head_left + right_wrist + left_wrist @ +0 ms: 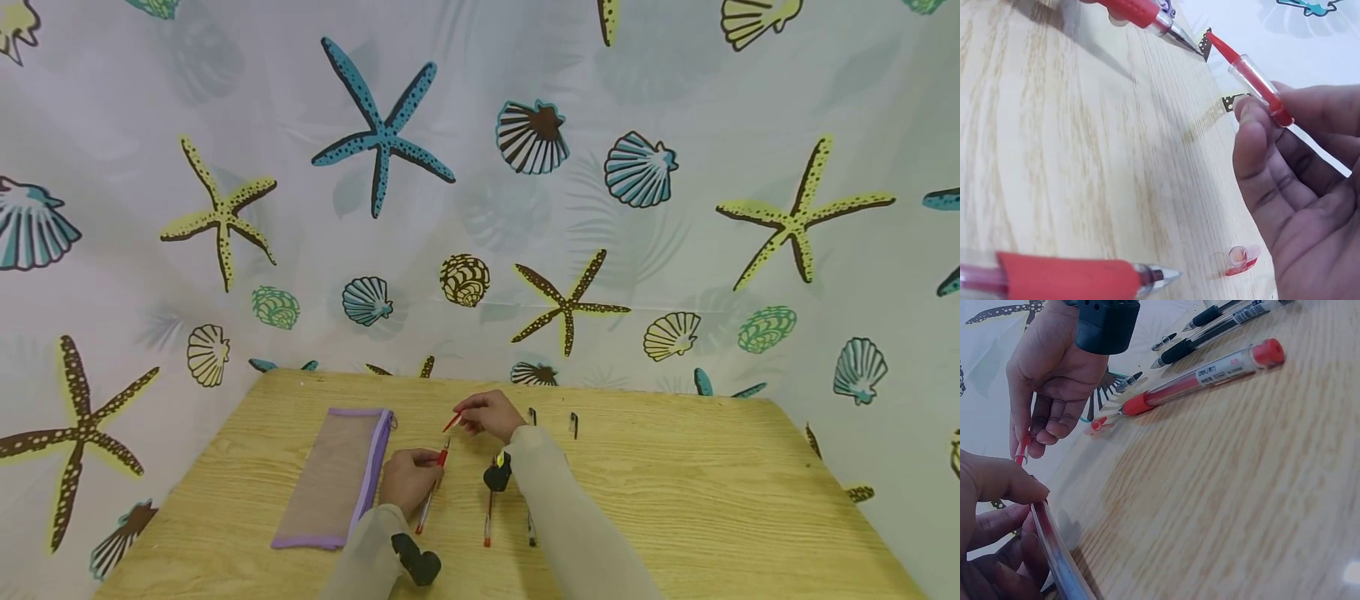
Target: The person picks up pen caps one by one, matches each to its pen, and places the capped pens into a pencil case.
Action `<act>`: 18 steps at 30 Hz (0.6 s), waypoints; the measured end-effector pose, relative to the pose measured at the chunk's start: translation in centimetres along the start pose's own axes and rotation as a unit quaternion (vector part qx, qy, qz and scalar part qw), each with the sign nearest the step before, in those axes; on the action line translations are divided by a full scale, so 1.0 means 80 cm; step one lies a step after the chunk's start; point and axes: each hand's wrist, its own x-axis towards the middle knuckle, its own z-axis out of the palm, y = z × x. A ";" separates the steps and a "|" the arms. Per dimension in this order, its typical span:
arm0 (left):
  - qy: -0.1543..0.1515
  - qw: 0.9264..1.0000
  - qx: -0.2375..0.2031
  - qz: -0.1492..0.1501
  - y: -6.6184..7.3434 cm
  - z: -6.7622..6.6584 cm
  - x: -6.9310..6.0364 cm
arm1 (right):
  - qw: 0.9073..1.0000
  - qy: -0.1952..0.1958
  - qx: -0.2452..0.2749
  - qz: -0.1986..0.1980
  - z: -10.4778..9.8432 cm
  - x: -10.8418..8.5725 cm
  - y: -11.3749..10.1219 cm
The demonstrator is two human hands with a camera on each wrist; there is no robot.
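My left hand [408, 482] grips an uncapped red gel pen [425, 507] by its barrel, the bare metal tip slanting up and away. Between thumb and fingers, my right hand [491, 415] pinches a clear pen cap with a red clip [1254, 81]. In the right wrist view the cap stands a short gap from the pen's tip. Another uncapped red pen [1210, 372] lies on the table by the right forearm, and its red-clipped cap [1241, 261] lies beyond its tip.
A mesh pouch with purple edging [330, 475] lies left of the left hand. Black pens [1175, 352] lie to the right, partly under the right sleeve. Two black-clipped caps [574, 425] sit farther back. A shell-and-starfish patterned curtain [450, 208] surrounds the wooden table [712, 500].
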 end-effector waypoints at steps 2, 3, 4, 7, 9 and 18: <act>-0.002 1.000 0.000 0.000 0.000 0.000 0.000 | 1.000 -0.001 -0.007 -0.002 0.000 0.002 0.001; -0.003 1.000 0.000 0.000 -0.001 0.000 0.000 | 1.000 -0.002 -0.009 -0.003 0.001 0.002 0.001; -0.003 1.000 0.000 -0.002 -0.001 -0.001 0.000 | 1.000 -0.003 -0.012 -0.005 0.001 0.002 0.001; -0.005 1.000 0.001 -0.003 -0.001 -0.001 -0.001 | 1.000 -0.002 -0.014 -0.011 0.002 0.001 -0.001; -0.005 1.000 0.001 -0.005 -0.001 -0.001 -0.001 | 1.000 -0.002 -0.012 -0.015 0.003 -0.001 -0.004; 0.002 1.000 0.004 0.001 0.002 -0.002 -0.004 | 1.000 -0.014 -0.008 -0.026 0.003 -0.017 -0.023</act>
